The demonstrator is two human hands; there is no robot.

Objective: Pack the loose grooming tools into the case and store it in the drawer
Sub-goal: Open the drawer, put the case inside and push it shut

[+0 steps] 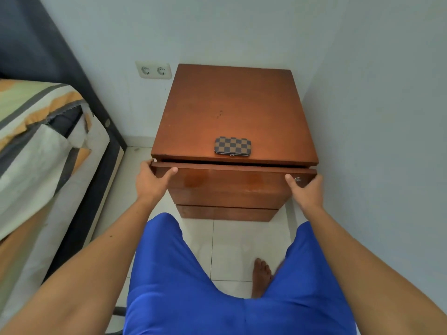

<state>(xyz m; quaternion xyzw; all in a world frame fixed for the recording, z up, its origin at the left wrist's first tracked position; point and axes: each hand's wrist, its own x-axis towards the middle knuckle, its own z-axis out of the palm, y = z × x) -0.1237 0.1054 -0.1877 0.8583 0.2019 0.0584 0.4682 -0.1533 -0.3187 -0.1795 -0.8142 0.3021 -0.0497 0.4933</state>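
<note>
- Case lying closed on wooden nightstand, wall corner, tiled floor.
- Left hand, right hand gripping drawer ends; bed leftward.

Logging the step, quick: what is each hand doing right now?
Left hand: closed on the left end of the top drawer front.
Right hand: closed on its right end.
</note>
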